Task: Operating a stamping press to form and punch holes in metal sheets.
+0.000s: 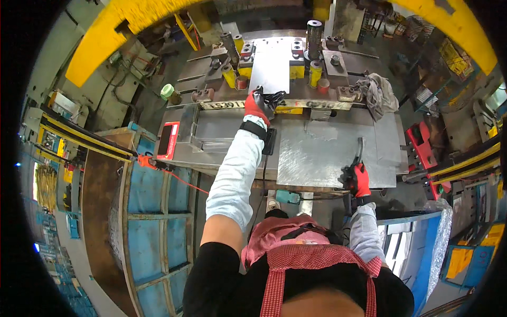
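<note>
My left hand [261,104], in a red and black glove, reaches forward to a bright metal sheet [271,66] lying in the press die [327,104]. Its fingers are closed at the sheet's near left corner; their exact hold is partly hidden. At the table's near edge my right hand [357,179], gloved alike, is wrapped round a slim grey hand tool [360,149] whose narrow end points away from me. Below that tool lies a wide grey metal plate [317,158]. Left of it sits a stack of metal sheets [219,132].
Guide posts [315,39] and yellow blocks [316,74] rise around the die. A grey rag [379,95] hangs at its right end. A red-framed device [168,140] lies at the table's left. Blue crates [148,227] stand at lower left; a yellow press frame [121,26] arches above.
</note>
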Available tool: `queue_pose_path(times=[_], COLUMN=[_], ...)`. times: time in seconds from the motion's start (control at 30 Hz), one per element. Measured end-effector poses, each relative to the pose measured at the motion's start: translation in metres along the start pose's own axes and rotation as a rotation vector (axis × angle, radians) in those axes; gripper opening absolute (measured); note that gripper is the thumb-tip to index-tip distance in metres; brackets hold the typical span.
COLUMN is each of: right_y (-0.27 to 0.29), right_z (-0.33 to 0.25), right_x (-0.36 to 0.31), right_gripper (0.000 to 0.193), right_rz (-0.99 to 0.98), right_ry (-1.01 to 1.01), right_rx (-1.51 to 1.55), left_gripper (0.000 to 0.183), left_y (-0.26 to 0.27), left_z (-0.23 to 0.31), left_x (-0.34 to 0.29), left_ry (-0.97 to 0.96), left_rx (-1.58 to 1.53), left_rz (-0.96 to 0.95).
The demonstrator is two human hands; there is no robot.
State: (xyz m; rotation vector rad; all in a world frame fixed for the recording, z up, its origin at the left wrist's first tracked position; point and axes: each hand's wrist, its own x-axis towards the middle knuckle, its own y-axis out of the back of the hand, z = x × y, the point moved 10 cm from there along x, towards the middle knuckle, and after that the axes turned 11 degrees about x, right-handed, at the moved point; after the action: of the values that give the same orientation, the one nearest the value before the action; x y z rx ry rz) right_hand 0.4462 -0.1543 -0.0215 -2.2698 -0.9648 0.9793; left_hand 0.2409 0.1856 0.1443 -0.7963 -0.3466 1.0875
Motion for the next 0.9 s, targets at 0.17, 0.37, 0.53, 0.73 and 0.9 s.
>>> queue_pose_path(times=[0.17, 0.37, 0.53, 0.73, 0.9], right_y=[-0.009, -0.189, -0.362, -0.386, -0.364], right_z=[-0.034, -0.063, -0.051, -0.079, -0.068], right_x=[-0.024, -0.034, 0.039, 0.170, 0.040], right_gripper=[0.017, 0.066, 0.045, 0.012, 0.029], right_rz=[0.108, -0.263, -0.647, -0.659, -0.615], right_ry=[0.287, 0.360, 0.312, 0.367, 0.446], right_rx=[-0.222, -0.545, -0.651, -0.824, -0.603], left_gripper=[0.039, 0.041, 0.040, 0.047, 0.058], left_y=[-0.002, 0.001, 0.023, -0.021, 0.028], left_z=[-0.006, -0.014, -0.016, -0.043, -0.023], left_x=[-0.002, 0.006, 0.014, 0.006, 0.016], left_ry=[0.039, 0.063, 0.112, 0.241, 0.092], left_rx=[-0.064, -0.110, -0.141, -0.092, 0.001], left_rz=[-0.041, -0.073, -0.079, -0.054, -0.092])
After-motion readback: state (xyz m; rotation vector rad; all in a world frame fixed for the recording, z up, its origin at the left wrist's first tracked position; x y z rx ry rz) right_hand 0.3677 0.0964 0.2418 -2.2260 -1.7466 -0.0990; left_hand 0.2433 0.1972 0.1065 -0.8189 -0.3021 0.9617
